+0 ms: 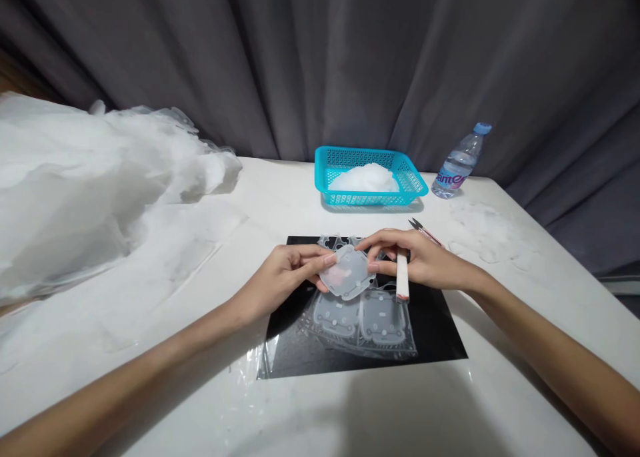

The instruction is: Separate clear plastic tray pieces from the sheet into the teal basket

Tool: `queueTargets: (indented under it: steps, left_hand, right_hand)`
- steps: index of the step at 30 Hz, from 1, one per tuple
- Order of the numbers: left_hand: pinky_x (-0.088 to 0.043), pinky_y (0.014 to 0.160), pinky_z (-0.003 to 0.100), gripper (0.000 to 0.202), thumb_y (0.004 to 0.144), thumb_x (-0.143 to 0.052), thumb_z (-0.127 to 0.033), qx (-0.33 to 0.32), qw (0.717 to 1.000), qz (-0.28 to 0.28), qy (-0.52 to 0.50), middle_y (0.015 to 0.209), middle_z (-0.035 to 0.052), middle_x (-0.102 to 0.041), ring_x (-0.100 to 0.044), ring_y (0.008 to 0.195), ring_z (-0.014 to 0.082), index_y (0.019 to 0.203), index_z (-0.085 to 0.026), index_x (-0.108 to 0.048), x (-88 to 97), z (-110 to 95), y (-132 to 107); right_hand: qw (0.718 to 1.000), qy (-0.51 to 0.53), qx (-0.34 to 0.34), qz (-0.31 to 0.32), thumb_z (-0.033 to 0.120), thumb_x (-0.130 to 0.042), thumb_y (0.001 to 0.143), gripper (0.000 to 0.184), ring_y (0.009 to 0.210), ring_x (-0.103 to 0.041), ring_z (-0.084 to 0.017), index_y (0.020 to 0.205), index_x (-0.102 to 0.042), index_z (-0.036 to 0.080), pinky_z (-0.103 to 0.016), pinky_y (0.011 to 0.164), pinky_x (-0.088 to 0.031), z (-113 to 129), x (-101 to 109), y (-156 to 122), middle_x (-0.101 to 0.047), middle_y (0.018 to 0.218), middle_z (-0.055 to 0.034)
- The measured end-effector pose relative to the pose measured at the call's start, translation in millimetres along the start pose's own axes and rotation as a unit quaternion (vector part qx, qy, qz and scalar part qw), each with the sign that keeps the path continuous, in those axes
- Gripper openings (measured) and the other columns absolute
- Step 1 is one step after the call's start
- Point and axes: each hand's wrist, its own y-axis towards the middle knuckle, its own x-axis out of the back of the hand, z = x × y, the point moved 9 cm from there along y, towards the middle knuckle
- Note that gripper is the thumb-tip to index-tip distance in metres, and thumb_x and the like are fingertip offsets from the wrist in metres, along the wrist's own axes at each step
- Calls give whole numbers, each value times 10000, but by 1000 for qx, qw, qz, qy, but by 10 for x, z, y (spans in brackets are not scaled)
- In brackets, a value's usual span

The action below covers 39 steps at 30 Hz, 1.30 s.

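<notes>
A translucent, roughly hexagonal plastic film piece (pixel 353 277) is held up between my hands over a black mat. My left hand (pixel 295 267) pinches its left edge between thumb and fingers. My right hand (pixel 413 257) touches its right edge with the fingertips and also grips a flat white stick-like handle (pixel 403 277) with a reddish end, pointing down. The tool's other end is hidden in the hand. Beneath lies a clear plastic sheet (pixel 385 347) with similar rounded pieces (pixel 383 317) in it, on the black mat (pixel 435 340).
A blue basket (pixel 373 199) with white translucent pieces (pixel 367 177) stands at the back, a water bottle (pixel 455 167) to its right. Small scissors (pixel 423 229) lie behind my right hand. A large heap of clear film (pixel 100 170) covers the left; film scraps (pixel 490 234) lie at right.
</notes>
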Motion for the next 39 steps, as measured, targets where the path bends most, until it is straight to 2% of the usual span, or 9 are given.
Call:
queueTargets:
  steps: [6, 12, 16, 20, 25, 29, 32, 39]
  left_hand:
    - [-619, 718, 276, 287, 955, -746, -425, 25, 999, 2, -38, 843, 72, -798, -757, 701, 178, 949, -139, -739, -11, 63, -14]
    - [-651, 773, 324, 312, 957, -740, -436, 45, 995, 23, -81, 867, 99, -810, -782, 764, 205, 984, -126, -716, -54, 129, 0]
    - [-655, 786, 331, 307, 921, -784, -431, 36, 997, 16, -67, 859, 67, -806, -787, 751, 201, 1013, -146, -713, -32, 158, 3]
    - [-642, 819, 317, 275, 870, -842, -391, -11, 1000, -22, -16, 847, 47, -802, -789, 806, 208, 969, -173, -708, 45, 108, -26]
    - [-629, 813, 303, 234, 911, -795, -402, -55, 995, -43, 70, 883, 53, -801, -785, 828, 212, 964, -181, -740, 58, 16, -90]
    - [-638, 827, 305, 237, 915, -785, -404, -43, 997, -34, 55, 900, 57, -802, -787, 837, 214, 967, -176, -749, 7, 8, -101]
    - [-654, 826, 313, 257, 902, -797, -421, -23, 999, -20, 14, 898, 48, -785, -789, 827, 213, 948, -171, -757, -30, 18, -87]
    - [-672, 859, 353, 287, 914, -786, -450, 4, 999, -1, -38, 915, 51, -791, -808, 844, 236, 952, -166, -773, -63, 27, -61]
  right_hand:
    - [999, 37, -26, 10, 267, -742, 954, 276, 787, -711, -144, 1202, -725, 149, -260, 724, -535, -78, -8, -20, -782, 948, -45]
    - [995, 84, -52, 33, 309, -733, 964, 331, 738, -703, -134, 1250, -686, 150, -254, 685, -533, -159, -60, -38, -774, 929, -41]
    - [998, 41, -21, 37, 316, -765, 944, 347, 780, -654, -136, 1241, -692, 150, -257, 707, -504, -127, -55, -25, -760, 949, -44]
    - [999, -33, 2, 19, 327, -729, 983, 256, 744, -595, -129, 1178, -732, 161, -253, 674, -465, -93, -20, -14, -733, 933, -33]
    - [990, -113, 79, -8, 343, -677, 1029, 274, 903, -645, -182, 1267, -728, 218, -308, 806, -511, 61, -39, -24, -735, 1030, -60]
    - [982, -134, 128, -18, 316, -627, 1059, 175, 939, -632, -199, 1119, -752, 208, -345, 863, -507, 154, -81, -42, -723, 985, -62]
    - [979, -151, 127, -44, 303, -662, 1037, 142, 889, -613, -192, 1021, -739, 186, -334, 827, -494, 150, -36, -44, -680, 898, -47]
    - [987, -123, 89, -49, 327, -708, 1006, 170, 796, -612, -156, 1095, -735, 185, -285, 751, -499, 99, 26, -45, -697, 921, -43]
